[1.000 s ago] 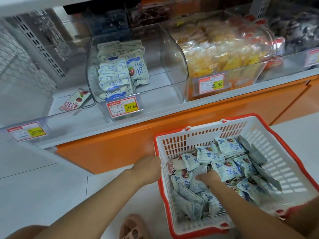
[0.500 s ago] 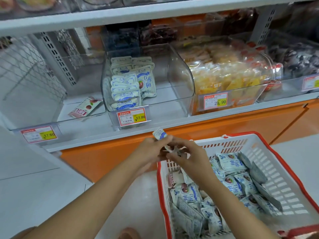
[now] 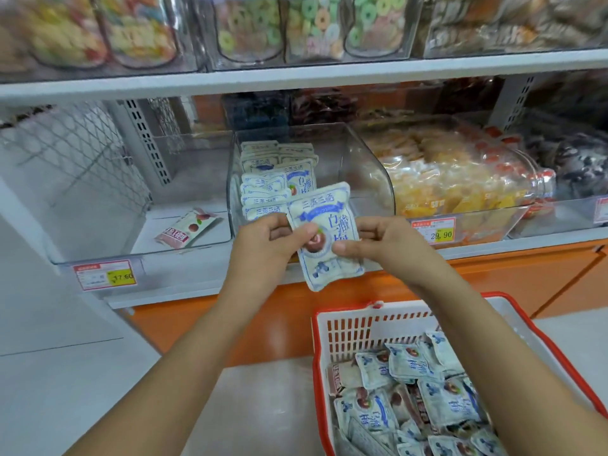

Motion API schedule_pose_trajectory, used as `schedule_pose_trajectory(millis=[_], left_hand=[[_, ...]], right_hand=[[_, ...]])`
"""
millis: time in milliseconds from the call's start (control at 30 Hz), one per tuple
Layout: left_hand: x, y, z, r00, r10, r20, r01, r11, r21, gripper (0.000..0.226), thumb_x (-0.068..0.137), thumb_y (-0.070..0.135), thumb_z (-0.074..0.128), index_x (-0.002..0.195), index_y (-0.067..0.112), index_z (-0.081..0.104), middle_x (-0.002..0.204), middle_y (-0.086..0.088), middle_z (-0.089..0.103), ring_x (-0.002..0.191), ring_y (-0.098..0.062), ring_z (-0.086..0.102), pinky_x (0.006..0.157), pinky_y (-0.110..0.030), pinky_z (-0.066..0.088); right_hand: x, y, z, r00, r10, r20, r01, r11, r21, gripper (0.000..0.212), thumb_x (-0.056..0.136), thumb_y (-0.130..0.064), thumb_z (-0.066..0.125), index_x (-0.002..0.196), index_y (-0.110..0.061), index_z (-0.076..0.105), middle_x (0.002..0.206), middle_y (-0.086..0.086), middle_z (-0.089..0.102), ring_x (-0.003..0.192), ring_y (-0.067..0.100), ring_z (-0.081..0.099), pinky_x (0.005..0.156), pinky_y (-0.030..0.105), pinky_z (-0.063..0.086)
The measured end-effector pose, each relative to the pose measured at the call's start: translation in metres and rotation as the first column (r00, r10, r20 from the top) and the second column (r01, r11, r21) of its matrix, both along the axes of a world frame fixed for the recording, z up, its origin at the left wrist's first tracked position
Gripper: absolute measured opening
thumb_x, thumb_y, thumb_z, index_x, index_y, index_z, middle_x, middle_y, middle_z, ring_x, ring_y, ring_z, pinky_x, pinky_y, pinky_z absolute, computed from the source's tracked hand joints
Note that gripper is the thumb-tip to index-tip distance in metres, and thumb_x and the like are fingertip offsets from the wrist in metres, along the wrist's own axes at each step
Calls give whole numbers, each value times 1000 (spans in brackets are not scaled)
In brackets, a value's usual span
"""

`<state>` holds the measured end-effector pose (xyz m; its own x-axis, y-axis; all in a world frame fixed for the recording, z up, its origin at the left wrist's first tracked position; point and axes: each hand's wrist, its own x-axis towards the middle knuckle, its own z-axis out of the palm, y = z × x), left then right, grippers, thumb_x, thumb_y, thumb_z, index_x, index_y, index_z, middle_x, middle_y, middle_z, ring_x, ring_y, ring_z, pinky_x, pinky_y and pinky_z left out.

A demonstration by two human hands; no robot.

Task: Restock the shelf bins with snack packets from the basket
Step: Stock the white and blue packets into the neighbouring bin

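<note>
White-and-blue flat snack packet (image 3: 325, 209) pinched from both sides: left hand (image 3: 269, 245) grip on left edge, thumb across front; right hand (image 3: 385, 241) grip on right edge. Packet upright, slightly tilted, in front of clear plastic shelf bin (image 3: 368, 166); stacked matching packets (image 3: 263, 189) inside bin. Red-rimmed white plastic basket (image 3: 315, 343) below right, more packets (image 3: 427, 390) loose inside.

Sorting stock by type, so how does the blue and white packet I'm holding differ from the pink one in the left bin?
The blue-and-white plastic packet is held up, pinched by the left hand and right hand; the pink-and-white plastic packet lies flat, alone in the left clear bin. The blue packet is broad; the pink one looks narrower. Both are sealed pouches showing red fruit.
</note>
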<state>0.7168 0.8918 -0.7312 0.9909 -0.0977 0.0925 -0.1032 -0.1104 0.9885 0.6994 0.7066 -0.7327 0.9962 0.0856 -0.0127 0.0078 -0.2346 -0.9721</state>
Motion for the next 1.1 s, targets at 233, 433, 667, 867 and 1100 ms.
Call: schedule_pose_trajectory(millis=[233, 433, 667, 867, 1100], left_hand=[[29, 38, 12, 942, 298, 151, -312, 947, 80, 35, 94, 21, 57, 128, 12, 58, 123, 6, 61, 89, 14, 57, 82, -3, 40], [35, 48, 0, 919, 294, 264, -353, 910, 217, 40, 96, 14, 51, 136, 15, 52, 125, 9, 60, 113, -8, 55, 100, -29, 44], [49, 56, -16, 943, 264, 204, -323, 872, 368, 38, 96, 17, 49, 134, 17, 54, 114, -8, 68, 85, -16, 62, 72, -26, 46], [51, 52, -22, 945, 214, 246, -307, 841, 447, 31, 95, 17, 49, 125, 16, 59, 85, -8, 66, 55, -9, 47, 49, -17, 34], [46, 53, -19, 958, 187, 219, -268, 858, 438, 31, 96, 19, 49, 126, 18, 58, 92, -4, 69, 65, -10, 57, 50, -18, 38]], right_hand=[[83, 3, 15, 915, -381, 133, 382, 924, 24, 15, 80, -12, 75, 93, -8, 69, 86, 8, 72, 71, 23, 68, 61, 29, 57], [160, 13, -12, 909, -413, -48, 404, 905, -137, 19, 73, -12, 81, 74, -8, 63, 75, 14, 68, 60, 21, 59, 65, 40, 54], [198, 24, -37, 929, -318, -189, 257, 923, -286, 16, 77, -4, 73, 76, -9, 58, 92, 15, 66, 80, 23, 63, 87, 37, 56], [210, 26, -45, 911, -300, -282, 216, 931, -293, 13, 78, -4, 75, 82, 0, 64, 94, 21, 71, 85, 26, 69, 90, 41, 54], [209, 25, -50, 945, -301, -129, 215, 868, -448, 31, 76, -1, 66, 107, 4, 64, 105, 20, 68, 96, 32, 66, 87, 46, 55]])
